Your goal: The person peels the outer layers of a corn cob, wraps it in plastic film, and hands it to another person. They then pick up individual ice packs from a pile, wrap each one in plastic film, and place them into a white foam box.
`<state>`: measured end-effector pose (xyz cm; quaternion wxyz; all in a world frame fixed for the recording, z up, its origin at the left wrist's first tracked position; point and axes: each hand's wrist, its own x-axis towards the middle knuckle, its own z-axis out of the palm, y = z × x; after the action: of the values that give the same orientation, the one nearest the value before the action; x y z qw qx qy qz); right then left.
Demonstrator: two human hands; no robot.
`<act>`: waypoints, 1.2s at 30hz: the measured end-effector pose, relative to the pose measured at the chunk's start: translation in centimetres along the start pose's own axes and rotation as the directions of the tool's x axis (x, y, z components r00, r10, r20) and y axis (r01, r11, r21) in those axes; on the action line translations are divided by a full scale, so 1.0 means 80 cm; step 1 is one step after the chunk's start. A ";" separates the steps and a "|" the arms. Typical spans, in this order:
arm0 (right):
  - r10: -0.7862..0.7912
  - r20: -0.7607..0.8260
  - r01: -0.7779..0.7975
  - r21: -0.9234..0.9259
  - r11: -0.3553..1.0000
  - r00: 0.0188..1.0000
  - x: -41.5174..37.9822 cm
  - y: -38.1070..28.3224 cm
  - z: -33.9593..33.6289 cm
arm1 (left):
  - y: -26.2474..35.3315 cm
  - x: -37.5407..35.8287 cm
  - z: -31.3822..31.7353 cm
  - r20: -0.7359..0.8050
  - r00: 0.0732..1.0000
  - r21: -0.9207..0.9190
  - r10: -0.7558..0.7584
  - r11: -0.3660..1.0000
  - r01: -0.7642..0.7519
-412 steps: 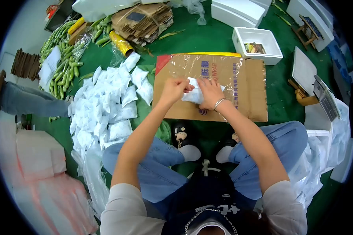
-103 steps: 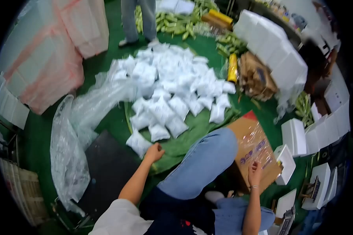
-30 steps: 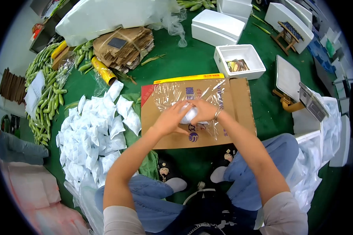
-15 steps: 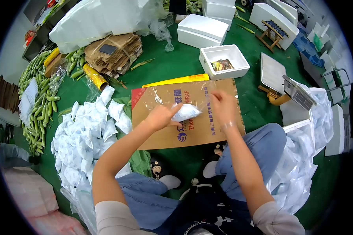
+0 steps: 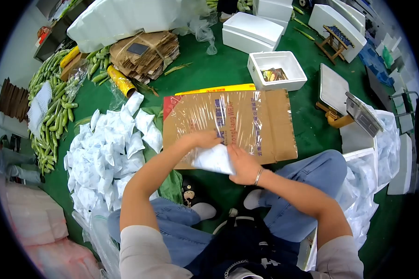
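A white packet (image 5: 214, 159) is held between my two hands, over the near edge of a flat brown cardboard sheet (image 5: 279, 125). My left hand (image 5: 204, 139) presses on the packet's upper left side with its fingers closed. At its right end, my right hand (image 5: 242, 163) grips it, fingers bent round the edge. Clear plastic film (image 5: 209, 109) with glossy wrinkles lies over the printed cardboard. To the left is a large heap of similar white packets (image 5: 100, 162).
Beyond the cardboard stand a yellow box (image 5: 219, 89), an open white foam box (image 5: 298, 83) and a stack of folded cardboard (image 5: 149, 56). Green vegetables (image 5: 49, 125) lie at far left. On the right are a scale (image 5: 333, 86) and bagged white packets (image 5: 356, 186).
Both hands have come closer to my body and together, bringing the packet to the cardboard's near edge. My right hand, formerly apart from the packet, now grips it. The view has shifted slightly.
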<state>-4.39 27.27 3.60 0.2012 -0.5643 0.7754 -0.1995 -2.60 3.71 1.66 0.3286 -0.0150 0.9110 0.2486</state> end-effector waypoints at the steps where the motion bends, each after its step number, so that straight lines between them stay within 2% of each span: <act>1: 0.043 0.088 -0.047 0.049 0.998 0.995 0.017 0.015 -0.007 | 0.005 -0.014 0.004 -0.134 0.984 0.265 0.120 0.961 -0.081; 2: 0.135 0.369 -0.193 0.126 0.973 0.920 0.041 0.006 -0.057 | 0.016 -0.036 -0.002 -0.137 0.984 0.254 0.110 0.965 -0.073; 3: 0.107 0.512 -0.188 0.109 0.976 0.853 0.065 0.020 -0.070 | 0.024 -0.054 -0.009 -0.459 0.865 0.344 0.203 0.938 -0.038; 4: 0.078 0.637 -0.173 0.088 0.981 0.767 0.086 0.035 -0.079 | 0.027 -0.068 -0.014 -0.714 0.631 0.420 0.303 0.907 0.040; 5: 0.061 0.637 -0.149 0.085 0.985 0.768 0.105 0.053 -0.082 | 0.034 -0.075 -0.009 -0.713 0.660 0.271 0.237 0.961 -0.052; 6: -0.020 0.682 -0.311 0.360 0.880 0.731 0.124 0.077 -0.083 | 0.043 -0.075 0.001 -0.705 0.690 0.108 0.166 0.986 -0.127; 7: -0.129 0.707 -0.456 0.573 0.681 0.695 0.148 0.095 -0.081 | 0.048 -0.070 0.009 -0.724 0.662 0.192 0.196 0.978 -0.079; 8: -0.173 0.636 -0.490 0.715 0.500 0.752 0.171 0.105 -0.072 | 0.049 -0.062 0.015 -0.741 0.637 0.269 0.213 0.963 -0.008; 9: -0.211 0.566 -0.501 0.814 0.293 0.797 0.191 0.108 -0.057 | 0.042 -0.049 0.017 -0.794 0.555 0.272 0.247 0.962 -0.039; 10: -0.140 0.685 -0.636 0.720 0.276 0.715 0.205 0.101 -0.054 | 0.028 -0.033 0.013 -0.786 0.557 0.258 0.269 0.961 -0.100; 11: -0.067 0.785 -0.748 0.609 0.262 0.616 0.213 0.099 -0.047 | 0.015 -0.020 0.008 -0.726 0.652 0.221 0.220 0.972 -0.082; 12: -0.025 0.592 -0.561 0.775 0.291 0.805 0.222 0.126 -0.008 | 0.006 -0.016 0.000 -0.744 0.631 0.210 0.219 0.974 -0.090; 13: -0.086 0.594 -0.536 0.772 0.341 0.800 0.232 0.157 0.005 | -0.001 -0.006 -0.005 -0.742 0.628 0.206 0.233 0.972 -0.117; 14: -0.078 0.497 -0.436 0.818 0.375 0.864 0.238 0.186 0.023 | 0.002 -0.009 -0.016 -0.724 0.648 0.230 0.234 0.969 -0.093; 15: -0.120 0.470 -0.417 0.855 0.308 0.874 0.229 0.163 0.010 | 0.007 -0.013 -0.028 -0.633 0.753 0.142 0.181 0.983 -0.117; 16: -0.143 0.439 -0.391 0.878 0.275 0.887 0.232 0.183 0.030 | 0.010 -0.016 -0.035 -0.645 0.747 0.135 0.159 0.986 -0.094; 18: -0.054 0.350 -0.316 0.895 0.315 0.935 0.223 0.192 0.047 | 0.013 -0.018 -0.047 -0.413 0.906 -0.153 0.094 0.973 -0.171; 19: -0.065 0.346 -0.309 0.896 0.320 0.936 0.214 0.196 0.056 | 0.005 0.000 -0.035 -0.421 0.903 -0.149 0.088 0.975 -0.164; 20: -0.058 0.472 -0.449 0.864 0.228 0.880 0.205 0.202 0.064 | -0.010 0.028 -0.007 -0.383 0.911 -0.387 0.155 0.868 -0.310; 21: -0.063 0.590 -0.579 0.804 0.136 0.805 0.202 0.205 0.065 | -0.023 0.050 0.025 -0.366 0.901 -0.598 0.232 0.684 -0.419; 22: -0.068 0.587 -0.574 0.805 0.147 0.806 0.192 0.190 0.062 | -0.024 0.060 0.064 -0.323 0.929 -0.606 0.181 0.715 -0.349; 23: -0.121 0.488 -0.467 0.868 0.167 0.864 0.178 0.147 0.057 | -0.025 0.058 0.083 -0.275 0.953 -0.606 0.126 0.747 -0.273; 24: -0.181 0.379 -0.349 0.920 0.177 0.907 0.174 0.120 0.054 | 0.032 -0.043 0.067 -0.363 0.925 -0.757 0.112 0.543 -0.362; 26: -0.176 0.316 -0.191 0.843 0.502 0.932 0.168 0.126 0.068 | 0.055 -0.077 0.099 -0.200 0.957 -0.811 0.209 0.513 -0.281; 27: -0.192 0.166 -0.004 0.767 0.642 0.967 0.159 0.099 0.052 | 0.069 -0.101 0.118 -0.097 0.964 -0.828 0.248 0.518 -0.216; 28: -0.185 0.125 0.007 0.813 0.583 0.975 0.163 0.103 0.063 | 0.086 -0.131 0.135 -0.012 0.961 -0.843 0.277 0.514 -0.159; 30: -0.139 0.064 0.048 0.732 0.679 0.988 0.158 0.086 0.048 | 0.117 -0.194 0.165 0.126 0.937 -0.870 0.326 0.491 -0.054; 32: -0.146 0.037 0.074 0.727 0.683 0.989 0.155 0.077 0.050 | 0.142 -0.251 0.183 0.176 0.933 -0.900 0.315 0.435 0.023; 34: -0.137 0.019 0.081 0.724 0.685 0.990 0.143 0.056 0.051 | 0.165 -0.293 0.186 0.144 0.956 -0.935 0.255 0.352 0.047; 35: -0.330 -0.126 0.352 0.249 0.902 0.935 0.131 0.035 0.047 | 0.176 -0.309 0.183 0.109 0.973 -0.950 0.206 0.308 0.041; 36: -0.543 -0.140 0.482 -0.318 0.816 0.828 0.113 0.017 0.041 | 0.189 -0.322 0.173 0.068 0.988 -0.963 0.142 0.268 0.028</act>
<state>-6.24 18.73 -0.63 -0.0276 -0.7488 0.6307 -0.2017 22.88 19.81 14.86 0.3065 -0.1601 0.5501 0.7602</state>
